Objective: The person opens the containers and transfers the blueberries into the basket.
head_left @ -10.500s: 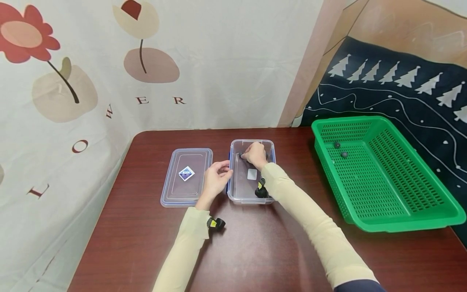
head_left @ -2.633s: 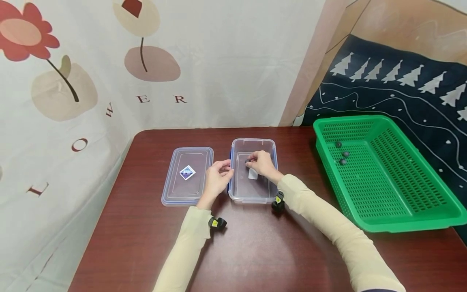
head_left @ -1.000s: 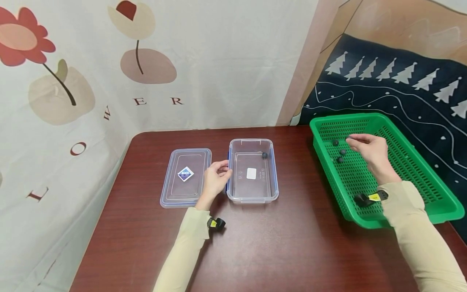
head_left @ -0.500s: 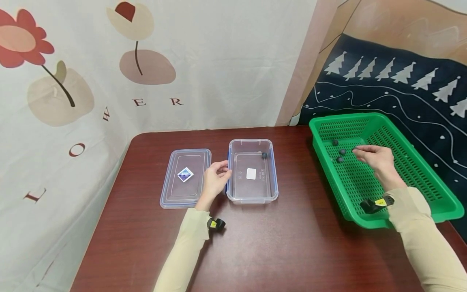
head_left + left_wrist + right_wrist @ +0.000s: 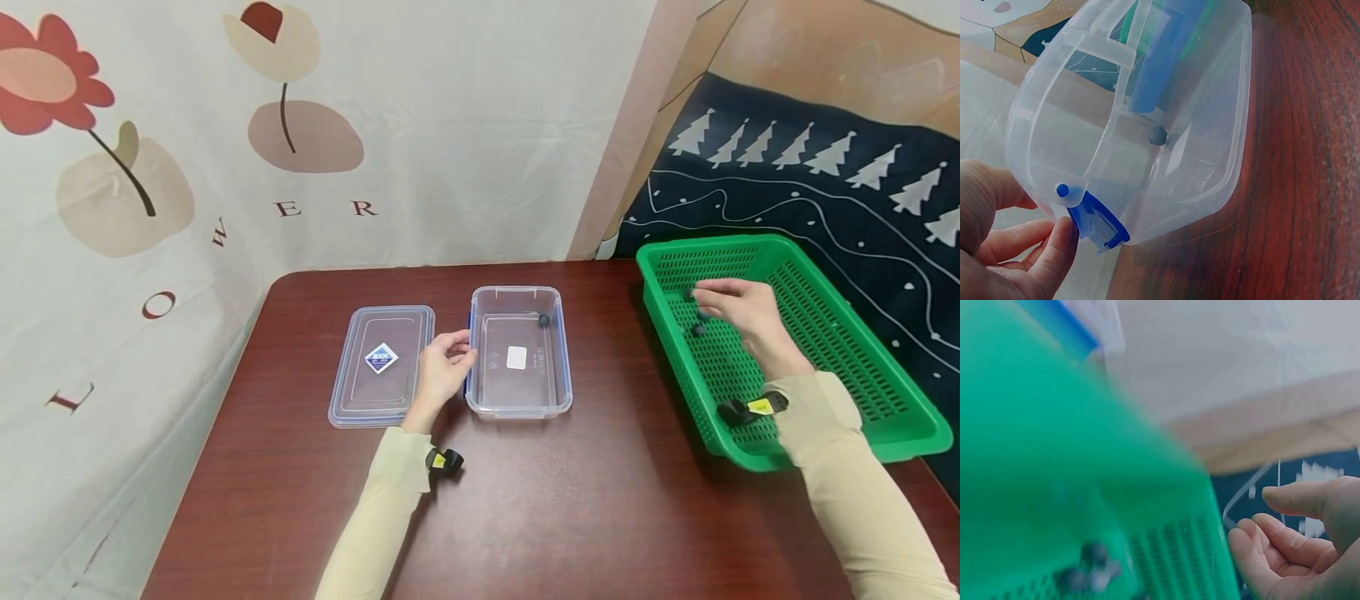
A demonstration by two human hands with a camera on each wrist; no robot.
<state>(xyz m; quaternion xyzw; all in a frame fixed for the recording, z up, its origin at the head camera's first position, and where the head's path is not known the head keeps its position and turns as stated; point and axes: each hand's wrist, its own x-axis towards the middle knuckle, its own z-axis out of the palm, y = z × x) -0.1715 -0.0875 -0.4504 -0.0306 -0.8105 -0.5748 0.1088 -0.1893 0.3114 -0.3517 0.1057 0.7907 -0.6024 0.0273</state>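
My right hand (image 5: pixel 750 323) is over the far left part of a green basket (image 5: pixel 817 461). In the right wrist view its thumb and fingertips stand apart, nothing visible between them. Blueberries (image 5: pixel 699 330) lie below it on the basket floor, partly covered by the fingers. Blurred blueberries (image 5: pixel 1090 569) also show in the right wrist view. My left hand (image 5: pixel 441 368) touches the left side of a clear plastic box (image 5: pixel 517 393), with its relaxed fingers against the blue clip (image 5: pixel 1100 222). One blueberry (image 5: pixel 543 320) sits in the box's far right part.
A clear lid (image 5: pixel 375 392) with a blue-and-white sticker lies flat just left of the box. All of it stands on a dark red wooden table (image 5: pixel 525 508). A patterned curtain (image 5: pixel 465 167) hangs behind, and a dark tree-print cloth (image 5: pixel 810 196) borders the basket.
My right hand has gone from the box to the basket and let go of the blueberry it pinched there, shifting lately leftward. The left hand has stayed at the box's side.
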